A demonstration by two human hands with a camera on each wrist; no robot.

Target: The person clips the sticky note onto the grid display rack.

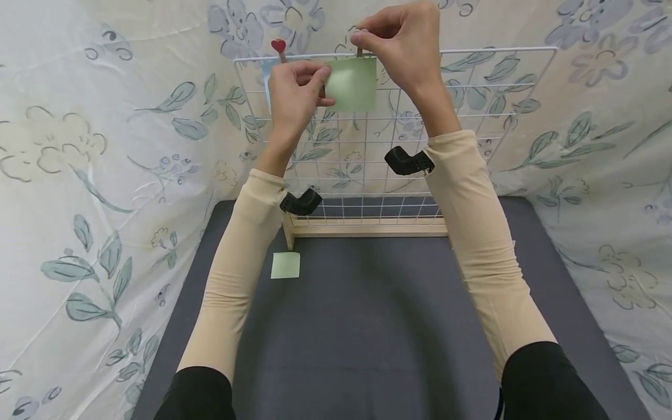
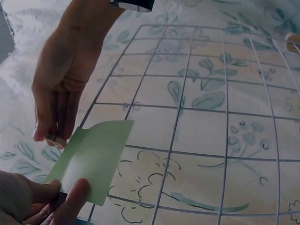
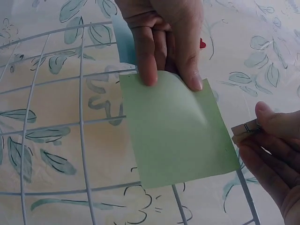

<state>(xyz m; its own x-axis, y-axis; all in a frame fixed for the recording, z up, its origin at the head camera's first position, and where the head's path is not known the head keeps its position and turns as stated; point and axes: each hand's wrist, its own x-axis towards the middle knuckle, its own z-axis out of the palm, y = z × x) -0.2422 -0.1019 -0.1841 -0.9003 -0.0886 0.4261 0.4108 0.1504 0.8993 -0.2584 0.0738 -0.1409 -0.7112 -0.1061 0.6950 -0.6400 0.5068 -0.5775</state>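
A green square of paper [image 1: 353, 87] lies against the top of a white wire grid [image 1: 399, 119]. My left hand [image 1: 296, 93] pinches its left edge between thumb and fingers, and the sheet bows slightly there. At the sheet's top edge my right hand [image 1: 406, 44] pinches a small wooden clothespin [image 3: 246, 129], its tip right at the paper's edge. Behind the left hand hangs a blue paper [image 1: 266, 76], partly hidden, with a clip bearing a red heart [image 1: 278, 45] on the top wire.
The grid stands in a wooden base [image 1: 367, 229] on a dark grey table [image 1: 346, 326]. A second green paper square [image 1: 286, 265] lies on the table, left of centre. Floral cloth [image 1: 131, 146] hangs behind and at both sides.
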